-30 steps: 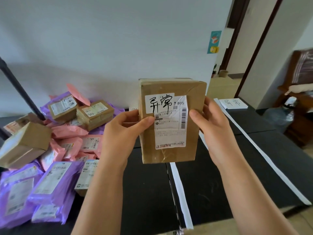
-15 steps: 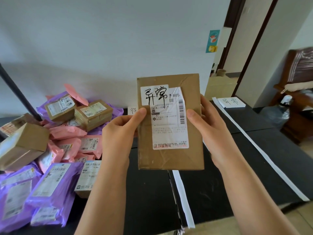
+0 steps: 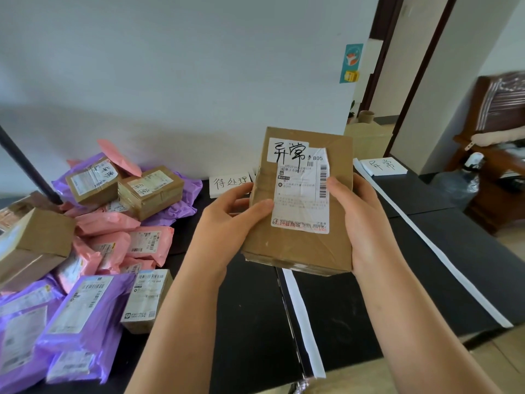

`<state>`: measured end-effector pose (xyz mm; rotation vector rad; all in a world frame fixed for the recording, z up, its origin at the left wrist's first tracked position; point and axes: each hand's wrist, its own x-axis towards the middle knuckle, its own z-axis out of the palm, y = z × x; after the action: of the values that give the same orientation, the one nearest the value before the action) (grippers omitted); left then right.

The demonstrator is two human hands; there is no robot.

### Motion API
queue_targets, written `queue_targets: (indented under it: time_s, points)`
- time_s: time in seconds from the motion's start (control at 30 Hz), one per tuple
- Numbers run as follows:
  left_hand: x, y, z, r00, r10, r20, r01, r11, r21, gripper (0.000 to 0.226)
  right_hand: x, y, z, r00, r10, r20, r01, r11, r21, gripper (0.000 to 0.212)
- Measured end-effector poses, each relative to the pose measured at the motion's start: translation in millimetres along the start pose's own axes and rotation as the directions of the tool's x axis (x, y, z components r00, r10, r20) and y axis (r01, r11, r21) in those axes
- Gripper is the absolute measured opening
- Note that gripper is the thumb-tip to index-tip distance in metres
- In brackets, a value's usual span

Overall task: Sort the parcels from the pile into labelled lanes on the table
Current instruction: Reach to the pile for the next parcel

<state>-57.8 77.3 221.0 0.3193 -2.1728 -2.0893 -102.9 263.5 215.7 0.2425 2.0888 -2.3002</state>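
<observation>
I hold a flat brown cardboard parcel [image 3: 301, 245] in the air over the black table [image 3: 250, 322], its face tilted toward me. It carries a white shipping label and a handwritten white sticker at its top. My left hand [image 3: 227, 220] grips its left edge, thumb on the front. My right hand [image 3: 360, 220] grips its right edge, thumb on the label. The pile of parcels [image 3: 93, 237] lies at the table's left. A lane label card [image 3: 230, 185] stands at the back, behind my left hand. A second label card [image 3: 383, 166] lies at the far right.
Two white tape strips mark the lanes: one [image 3: 301, 319] runs down the middle below the parcel, another [image 3: 437, 251] runs diagonally at the right. A black pole [image 3: 25, 163] leans at the far left. Wooden furniture [image 3: 500, 155] and a plastic bottle [image 3: 460, 183] stand beyond the table's right end.
The parcel has moved right and slightly down and its top tips away, so its bottom edge shows. Both hands went with it, uncovering the label card behind.
</observation>
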Motion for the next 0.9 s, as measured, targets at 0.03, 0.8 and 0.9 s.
queue_targets:
  time_s: [0.03, 0.8, 0.9]
  points:
    - [1.2, -0.3, 0.0, 1.0, 0.0, -0.017, 0.0, 1.0, -0.001, 0.047, 0.2, -1.1, 0.1, 1.0, 0.011, 0.002, -0.011, 1.0, -0.006, 0.048]
    - [20.3, -54.9, 65.0, 0.934, -0.091, 0.346, 0.009, 0.973, 0.232, 0.032, -30.9, 56.1, -88.1, 0.938, 0.029, -0.344, -0.086, 0.985, -0.153, 0.087]
    - [13.6, -62.1, 98.1, 0.898, -0.105, 0.427, -0.019, 0.961, 0.276, 0.033, -37.0, 61.3, -123.1, 0.919, 0.042, -0.392, -0.097, 0.988, -0.122, 0.091]
